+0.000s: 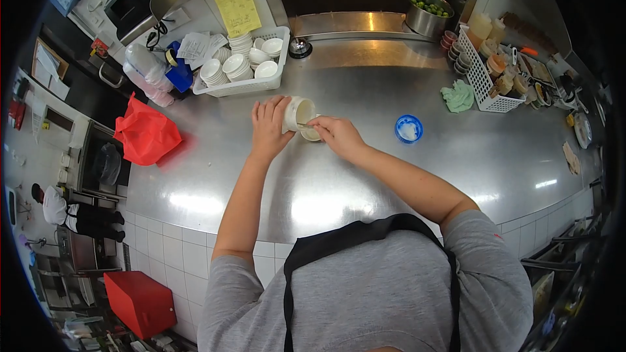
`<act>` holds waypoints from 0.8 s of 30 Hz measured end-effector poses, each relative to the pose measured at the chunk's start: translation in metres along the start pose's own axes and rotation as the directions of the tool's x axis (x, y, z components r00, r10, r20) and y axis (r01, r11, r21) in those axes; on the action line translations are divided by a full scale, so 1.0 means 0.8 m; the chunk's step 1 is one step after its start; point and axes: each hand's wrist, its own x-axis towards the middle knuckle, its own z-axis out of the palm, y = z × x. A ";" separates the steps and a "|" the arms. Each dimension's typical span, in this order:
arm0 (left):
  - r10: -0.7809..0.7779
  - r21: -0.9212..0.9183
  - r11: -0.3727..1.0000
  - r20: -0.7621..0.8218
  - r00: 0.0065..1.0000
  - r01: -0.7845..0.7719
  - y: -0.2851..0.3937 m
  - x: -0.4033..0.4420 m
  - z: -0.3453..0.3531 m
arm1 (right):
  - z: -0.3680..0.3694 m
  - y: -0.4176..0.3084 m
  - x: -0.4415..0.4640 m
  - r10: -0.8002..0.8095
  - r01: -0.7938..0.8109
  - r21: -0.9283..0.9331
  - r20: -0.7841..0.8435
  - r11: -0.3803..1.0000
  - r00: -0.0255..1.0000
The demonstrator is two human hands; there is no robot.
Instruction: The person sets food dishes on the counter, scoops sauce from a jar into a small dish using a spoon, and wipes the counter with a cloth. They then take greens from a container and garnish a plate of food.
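My left hand (269,129) is wrapped round a whitish plastic tub (291,112), tilted with its mouth to the right. Pinched in the fingers of my right hand (340,137) is a thin utensil, apparently a spoon (304,125), at the tub's mouth. Just below that mouth, partly hidden by the tub and my right fingers, is a small white bowl (312,135) on the steel counter. A round blue lid (409,129) with white residue lies to the right of my right hand. What the tub contains is hard to make out.
A white basket (277,82) of stacked small bowls stands back left, beside a call bell (300,47). A red plastic bag (147,133) lies left. At right are a green cloth (458,96), a sauce-bottle basket (499,103) and a pot (427,23) of green fruit. Another person (72,215) stands far left.
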 end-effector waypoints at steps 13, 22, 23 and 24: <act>-0.386 -0.117 0.922 -0.333 0.860 0.369 -0.005 -0.033 0.050 | -0.034 0.010 -0.013 0.500 -0.424 0.828 0.209 0.367 0.841; -0.524 -0.135 0.850 -0.330 0.785 0.510 -0.028 -0.052 0.034 | -0.038 0.027 -0.033 -0.152 0.112 -0.136 -0.336 0.984 0.929; -0.532 -0.166 0.846 -0.312 0.787 0.506 -0.029 -0.054 0.033 | -0.031 0.048 -0.036 -0.246 0.159 -0.386 -0.186 0.908 0.951; -0.532 -0.167 0.846 -0.311 0.788 0.506 -0.027 -0.058 0.033 | -0.030 0.045 -0.037 -0.295 0.227 -0.601 -0.015 0.766 0.955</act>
